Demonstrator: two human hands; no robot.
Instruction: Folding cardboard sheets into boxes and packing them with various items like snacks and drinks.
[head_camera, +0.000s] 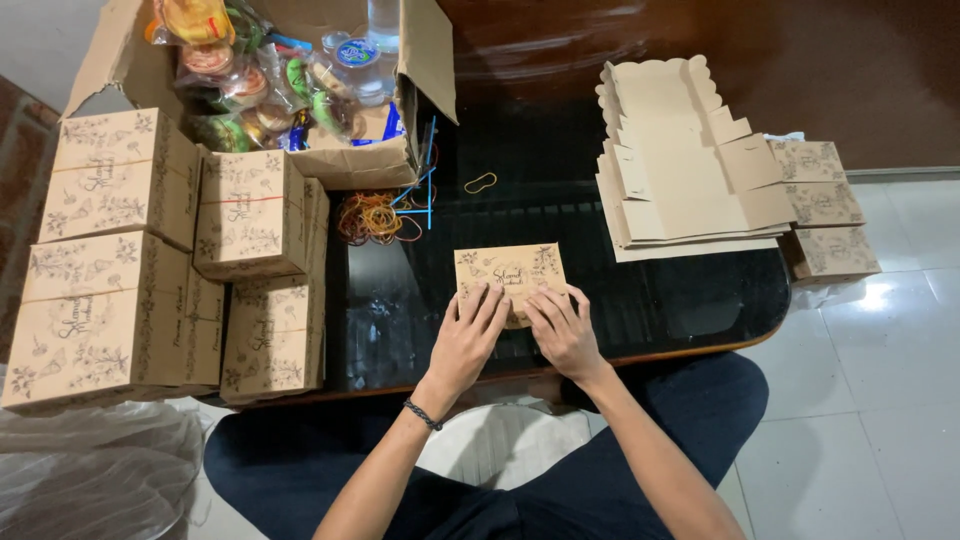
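A small brown printed cardboard box (508, 268) stands closed on the dark glass table (660, 310) near its front edge. My left hand (466, 338) lies flat on the box's near left side, fingers spread on the lid. My right hand (562, 330) presses on the near right side beside it, fingers together. Both hands rest on the box from the front. A dark bracelet circles my left wrist.
Several closed printed boxes (120, 260) are stacked at the left. An open carton of wrapped snacks and water cups (280, 80) sits behind them. Rubber bands (372, 217) and blue straws (428, 185) lie mid-table. Flat unfolded box blanks (685, 160) pile at the right.
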